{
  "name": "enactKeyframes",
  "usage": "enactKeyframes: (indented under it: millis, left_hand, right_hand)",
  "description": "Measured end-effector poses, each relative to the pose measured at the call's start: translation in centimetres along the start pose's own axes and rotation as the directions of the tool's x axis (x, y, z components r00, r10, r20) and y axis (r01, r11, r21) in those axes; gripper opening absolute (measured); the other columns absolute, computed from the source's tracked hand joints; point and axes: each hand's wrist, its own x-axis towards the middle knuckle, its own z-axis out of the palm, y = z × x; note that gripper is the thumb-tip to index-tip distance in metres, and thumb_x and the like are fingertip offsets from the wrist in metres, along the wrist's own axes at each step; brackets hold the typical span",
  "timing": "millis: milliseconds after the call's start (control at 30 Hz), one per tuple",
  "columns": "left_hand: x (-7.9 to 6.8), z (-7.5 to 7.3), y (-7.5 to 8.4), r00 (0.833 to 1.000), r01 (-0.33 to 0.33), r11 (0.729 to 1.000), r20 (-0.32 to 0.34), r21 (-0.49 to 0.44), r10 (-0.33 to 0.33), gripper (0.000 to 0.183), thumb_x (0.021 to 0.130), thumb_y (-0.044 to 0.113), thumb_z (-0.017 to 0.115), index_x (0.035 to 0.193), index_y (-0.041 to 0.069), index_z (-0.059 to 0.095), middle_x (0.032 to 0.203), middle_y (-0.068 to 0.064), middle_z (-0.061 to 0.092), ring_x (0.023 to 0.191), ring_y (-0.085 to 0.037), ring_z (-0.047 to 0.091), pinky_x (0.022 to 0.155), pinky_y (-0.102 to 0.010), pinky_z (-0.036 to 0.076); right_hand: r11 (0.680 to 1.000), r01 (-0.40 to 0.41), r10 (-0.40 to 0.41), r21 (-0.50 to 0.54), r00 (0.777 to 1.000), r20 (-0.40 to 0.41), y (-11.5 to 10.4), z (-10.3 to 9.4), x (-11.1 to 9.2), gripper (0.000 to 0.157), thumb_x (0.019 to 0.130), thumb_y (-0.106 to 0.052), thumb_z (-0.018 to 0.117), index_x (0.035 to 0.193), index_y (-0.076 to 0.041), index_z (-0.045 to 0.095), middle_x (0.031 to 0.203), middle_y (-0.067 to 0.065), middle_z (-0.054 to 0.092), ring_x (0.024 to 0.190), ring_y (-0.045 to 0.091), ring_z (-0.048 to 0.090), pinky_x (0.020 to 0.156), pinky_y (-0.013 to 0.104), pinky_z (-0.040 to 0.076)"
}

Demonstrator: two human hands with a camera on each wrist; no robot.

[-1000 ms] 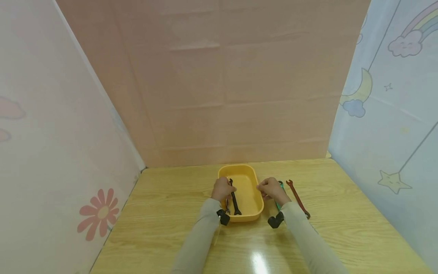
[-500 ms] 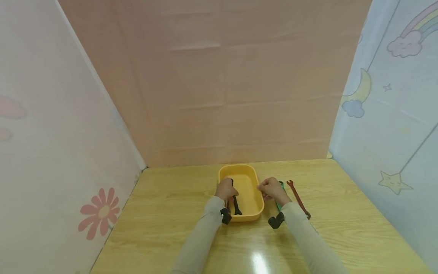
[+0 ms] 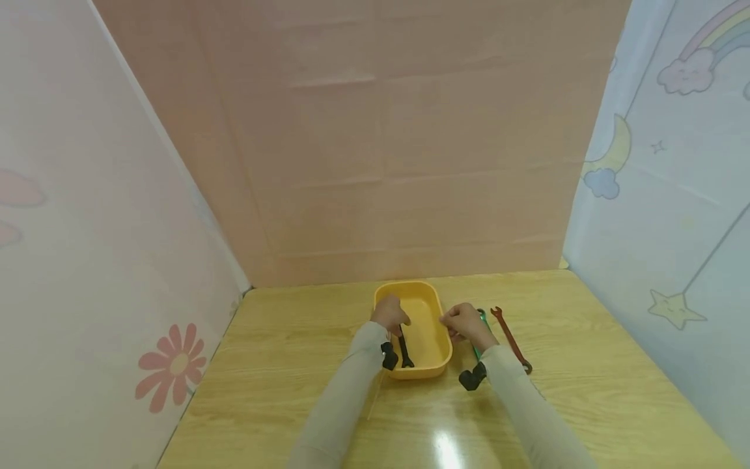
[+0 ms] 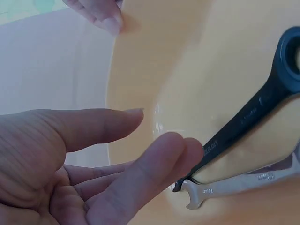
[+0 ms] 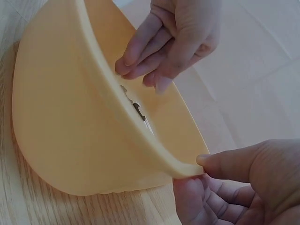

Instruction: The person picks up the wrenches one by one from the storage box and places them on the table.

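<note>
A yellow plastic basin [image 3: 423, 373] stands on the table, holding a black combination wrench [image 4: 234, 129] and a silver wrench [image 4: 243, 183] side by side along its left part. Over that side hovers my left hand [image 3: 388, 314], thumb apart from the fingers and nothing between them. In the left wrist view its fingertips overlap the open end of the black wrench. My right hand [image 5: 262, 187] pinches the basin's right rim between thumb and fingers.
Right of the basin, a green wrench [image 3: 482, 317] lies partly hidden beneath the right hand and forearm. Beyond it, a red wrench [image 3: 510, 337] lies slanted on the wooden table [image 3: 281, 365]. A pinkish-brown backdrop [image 3: 381, 163] rises at the table's far edge, with patterned panels on both sides.
My left hand has shifted a little right and then up inside the basin, over the wrenches. The right hand stays at the rim, and the wrenches outside the basin lie where they were.
</note>
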Motion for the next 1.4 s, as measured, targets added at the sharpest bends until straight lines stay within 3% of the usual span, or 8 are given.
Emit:
enactKeyframes:
  millis: [233, 500, 633, 767, 867, 1100, 1267, 1400]
  left_hand:
    - [0.9, 0.3, -0.2, 0.999, 0.047, 0.999, 0.002, -0.010, -0.047, 0.049, 0.086, 0.001, 0.075, 0.129, -0.012, 0.055, 0.121, -0.030, 0.062, 0.063, -0.036, 0.071, 0.056, -0.037, 0.059]
    - [2.3, 0.5, -1.6, 0.997, 0.012, 0.992, -0.076, 0.124, -0.003, 0.033, 0.081, 0.005, 0.081, 0.108, -0.007, 0.067, 0.100, -0.021, 0.070, 0.070, -0.029, 0.071, 0.076, -0.039, 0.059]
    - [2.2, 0.6, -1.8, 0.997, 0.018, 0.995, -0.080, 0.100, -0.010, 0.031, 0.080, 0.004, 0.082, 0.105, -0.007, 0.067, 0.103, -0.020, 0.069, 0.074, -0.031, 0.070, 0.076, -0.041, 0.059]
    - [2.7, 0.7, -1.9, 0.996, 0.038, 0.986, -0.087, 0.162, -0.024, 0.028, 0.078, 0.007, 0.085, 0.098, -0.004, 0.069, 0.096, -0.015, 0.068, 0.078, -0.028, 0.067, 0.077, -0.040, 0.058]
    - [3.3, 0.8, -1.9, 0.997, 0.044, 0.977, -0.075, 0.210, -0.029, 0.021, 0.078, 0.009, 0.085, 0.089, -0.003, 0.071, 0.080, -0.012, 0.069, 0.072, -0.025, 0.068, 0.073, -0.038, 0.058]
    - [3.2, 0.7, -1.8, 0.998, 0.063, 0.988, 0.022, 0.144, -0.067, 0.021, 0.082, 0.004, 0.079, 0.094, -0.010, 0.069, 0.052, -0.013, 0.063, 0.043, -0.023, 0.064, 0.051, -0.034, 0.057]
    - [2.8, 0.7, -1.4, 0.997, 0.069, 0.983, 0.019, 0.169, -0.073, 0.024, 0.084, 0.007, 0.079, 0.098, -0.010, 0.069, 0.056, -0.015, 0.066, 0.045, -0.023, 0.065, 0.050, -0.031, 0.056]
    - [2.7, 0.9, -1.3, 0.997, 0.076, 0.982, 0.016, 0.174, -0.080, 0.033, 0.083, 0.006, 0.079, 0.109, -0.010, 0.065, 0.078, -0.020, 0.070, 0.049, -0.023, 0.066, 0.047, -0.028, 0.053]
  right_hand:
    - [1.000, 0.001, -0.001, 0.017, 1.000, 0.007, 0.1, 0.2, 0.0, 0.022, 0.099, -0.010, 0.061, 0.104, 0.011, 0.066, 0.085, 0.021, 0.066, 0.063, 0.019, 0.063, 0.061, 0.034, 0.059]
    - [1.000, 0.007, -0.007, 0.004, 1.000, -0.013, -0.2, 0.2, 0.0, 0.021, 0.099, -0.011, 0.061, 0.103, 0.009, 0.066, 0.084, 0.019, 0.066, 0.065, 0.020, 0.063, 0.066, 0.041, 0.060]
    - [1.000, 0.012, -0.012, 0.004, 1.000, -0.003, -0.2, 0.2, -0.1, 0.022, 0.099, -0.011, 0.061, 0.103, 0.010, 0.066, 0.083, 0.020, 0.065, 0.064, 0.019, 0.062, 0.063, 0.037, 0.059]
    - [1.000, 0.020, -0.020, 0.004, 1.000, -0.002, -0.2, 0.2, -0.2, 0.022, 0.099, -0.010, 0.061, 0.103, 0.010, 0.066, 0.083, 0.020, 0.064, 0.065, 0.018, 0.061, 0.061, 0.035, 0.059]
    - [1.000, 0.024, -0.024, 0.006, 1.000, -0.006, -0.2, 0.3, -0.2, 0.021, 0.099, -0.010, 0.061, 0.103, 0.010, 0.066, 0.084, 0.021, 0.064, 0.065, 0.018, 0.061, 0.061, 0.035, 0.059]
    - [1.000, 0.003, -0.003, 0.017, 1.000, -0.008, -0.3, 0.3, -0.2, 0.021, 0.099, -0.011, 0.061, 0.103, 0.009, 0.066, 0.084, 0.019, 0.066, 0.065, 0.017, 0.062, 0.061, 0.033, 0.059]
    - [1.000, 0.004, -0.004, 0.021, 1.000, -0.003, -0.3, 0.2, -0.1, 0.022, 0.099, -0.011, 0.061, 0.103, 0.009, 0.066, 0.083, 0.019, 0.065, 0.064, 0.017, 0.061, 0.059, 0.032, 0.058]
    - [1.000, 0.006, -0.006, 0.025, 1.000, 0.001, -0.2, 0.1, -0.1, 0.021, 0.099, -0.011, 0.061, 0.102, 0.010, 0.066, 0.083, 0.019, 0.065, 0.063, 0.016, 0.061, 0.058, 0.031, 0.058]
